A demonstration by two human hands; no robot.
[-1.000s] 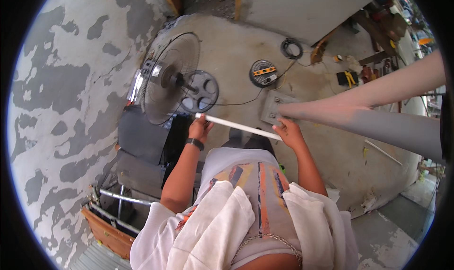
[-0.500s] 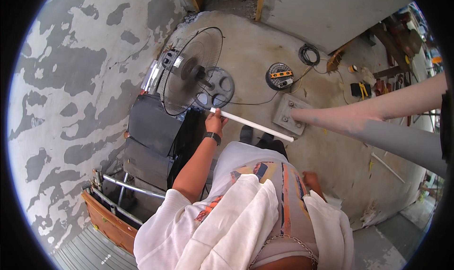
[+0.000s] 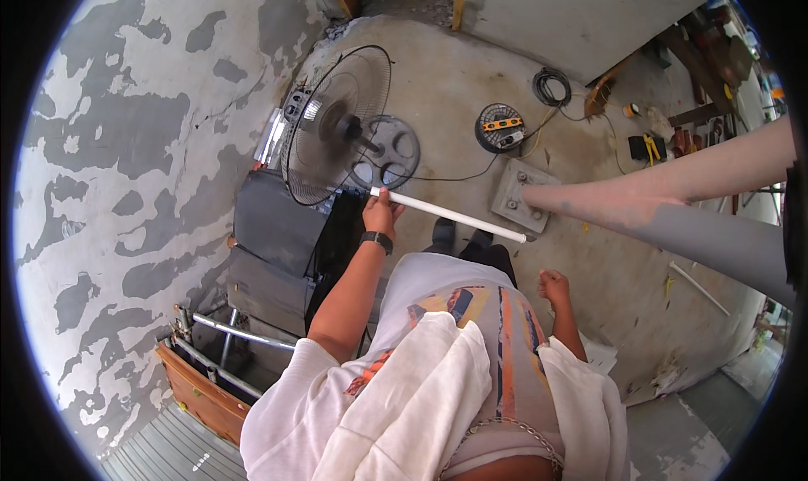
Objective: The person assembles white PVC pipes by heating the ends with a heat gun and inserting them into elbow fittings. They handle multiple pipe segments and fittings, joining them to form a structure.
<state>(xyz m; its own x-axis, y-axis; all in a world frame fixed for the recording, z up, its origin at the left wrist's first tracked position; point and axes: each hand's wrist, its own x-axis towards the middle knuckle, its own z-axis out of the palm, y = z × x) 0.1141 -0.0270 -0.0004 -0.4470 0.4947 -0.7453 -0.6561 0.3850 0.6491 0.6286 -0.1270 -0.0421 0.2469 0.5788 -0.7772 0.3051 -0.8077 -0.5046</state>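
My left hand [image 3: 380, 217], with a dark watch at the wrist, is closed round one end of a white plastic pipe [image 3: 459, 217]. The pipe slants to the right above my feet, its free end close to a steel post's base plate [image 3: 515, 196]. My right hand [image 3: 553, 287] is raised beside my right side, clear of the pipe. Its fingers are curled in, and whether anything small is inside them is hidden. A standing fan [image 3: 338, 126] is just beyond my left hand.
A thick steel post [image 3: 606, 207] rises at the right. A round black grille [image 3: 488, 138] bears an orange spirit level [image 3: 502, 123]. Cable coil [image 3: 551, 87] and cords lie on the floor. Dark panels [image 3: 273, 224] and a metal-tube frame [image 3: 227, 334] stand left. Another white pipe [image 3: 700, 288] lies right.
My right hand has risen forward from beside my body into fuller view. The white pipe stays in my left hand, almost unmoved. The whole view has shifted slightly.
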